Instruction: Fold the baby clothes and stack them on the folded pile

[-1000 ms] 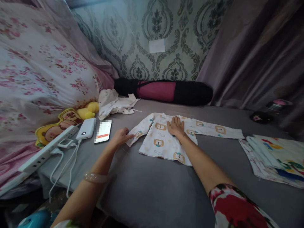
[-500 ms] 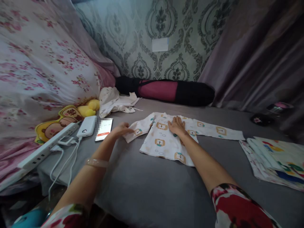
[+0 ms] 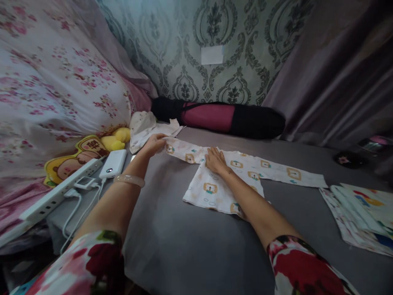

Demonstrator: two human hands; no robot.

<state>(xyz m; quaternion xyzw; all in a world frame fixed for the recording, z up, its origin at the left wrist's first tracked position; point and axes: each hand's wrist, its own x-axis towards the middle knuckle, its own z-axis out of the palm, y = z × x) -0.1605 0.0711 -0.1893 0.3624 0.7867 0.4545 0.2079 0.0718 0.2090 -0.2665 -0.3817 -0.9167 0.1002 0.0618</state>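
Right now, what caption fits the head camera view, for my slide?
Left hand holds one sleeve outstretched; right hand presses the lion-print shirt on grey cloth.

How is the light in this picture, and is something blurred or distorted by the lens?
Head view: dim, cool light, palest high on the patterned wall, while the right-hand curtain sinks into shadow; no strong glare. Head view: the printed shirt is readable but slightly soft, the pink-topped object indistinct. Head view: wide-angle stretching seems to enlarge the floral sleeves near the bottom.

Head-height view, forward and down
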